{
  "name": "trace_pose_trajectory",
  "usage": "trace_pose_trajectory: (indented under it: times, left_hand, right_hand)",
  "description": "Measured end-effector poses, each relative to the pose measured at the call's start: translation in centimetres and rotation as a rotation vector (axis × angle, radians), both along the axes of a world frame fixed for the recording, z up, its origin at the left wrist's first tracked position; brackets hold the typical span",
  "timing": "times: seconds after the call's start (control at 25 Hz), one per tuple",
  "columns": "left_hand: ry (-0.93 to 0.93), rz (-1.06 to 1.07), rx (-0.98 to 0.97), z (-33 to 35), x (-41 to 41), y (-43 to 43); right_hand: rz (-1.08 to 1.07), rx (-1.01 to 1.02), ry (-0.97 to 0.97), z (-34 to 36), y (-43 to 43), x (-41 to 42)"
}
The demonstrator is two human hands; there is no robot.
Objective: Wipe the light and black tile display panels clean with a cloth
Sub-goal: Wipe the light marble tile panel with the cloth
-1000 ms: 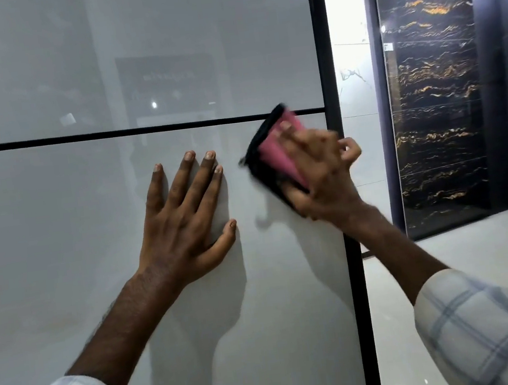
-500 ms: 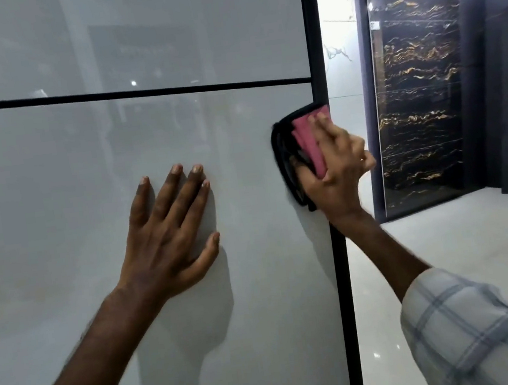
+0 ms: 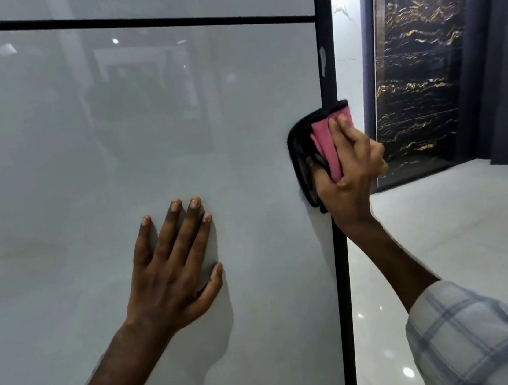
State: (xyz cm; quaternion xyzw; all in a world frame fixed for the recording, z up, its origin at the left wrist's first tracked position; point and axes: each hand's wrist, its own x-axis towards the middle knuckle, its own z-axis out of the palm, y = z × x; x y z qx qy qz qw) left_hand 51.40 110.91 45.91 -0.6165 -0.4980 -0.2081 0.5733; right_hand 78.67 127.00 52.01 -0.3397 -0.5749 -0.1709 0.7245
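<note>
A glossy light grey tile panel (image 3: 81, 149) fills the left and centre of the head view, framed by black strips. My left hand (image 3: 172, 266) lies flat on it with fingers spread, palm pressed to the surface. At the panel's right edge my right hand (image 3: 350, 164) grips a folded pink and black cloth (image 3: 314, 149) and presses it against the black vertical frame strip (image 3: 341, 261). A black tile panel with gold veins (image 3: 415, 60) stands further back on the right.
A black horizontal strip (image 3: 129, 20) divides the light panel near the top. Pale glossy floor tiles (image 3: 459, 231) spread out to the right. A dark wall (image 3: 502, 65) with a screen's edge stands at the far right.
My right hand has slid the cloth rightward from the panel face onto its right edge and downward. My left hand stays flat on the panel. The view has tilted down.
</note>
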Motion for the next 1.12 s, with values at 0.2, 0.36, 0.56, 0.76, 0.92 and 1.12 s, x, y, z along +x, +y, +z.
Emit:
trace_pose_trajectory:
  times: [0.2,0.36,0.56,0.76,0.92,1.12]
  left_hand:
    - [-0.008,0.008,0.035,-0.1,0.1,0.0]
    - [-0.016,0.009,0.032,-0.1,0.1,0.0]
    - [-0.026,0.021,0.043,-0.1,0.2,0.2]
    - [-0.043,-0.002,-0.087,-6.3,0.8,-0.7]
    - [-0.034,0.029,-0.057,-8.3,0.1,-0.5]
    - [-0.044,0.019,-0.016,-8.6,0.1,-0.1]
  right_hand:
    - [0.049,0.082,-0.304,-9.1,-3.7,-4.9]
    - [-0.011,0.070,-0.325,-10.4,-2.6,-2.0]
    - [0.069,0.002,-0.023,-2.4,-2.8,-3.4]
    - [0.116,-0.035,-0.251,-17.5,-5.9,-5.9]
    - [0.147,-0.187,-0.007,-18.2,-4.5,-2.7]
    - [0.222,-0.070,0.052,-11.2,-4.8,-5.2]
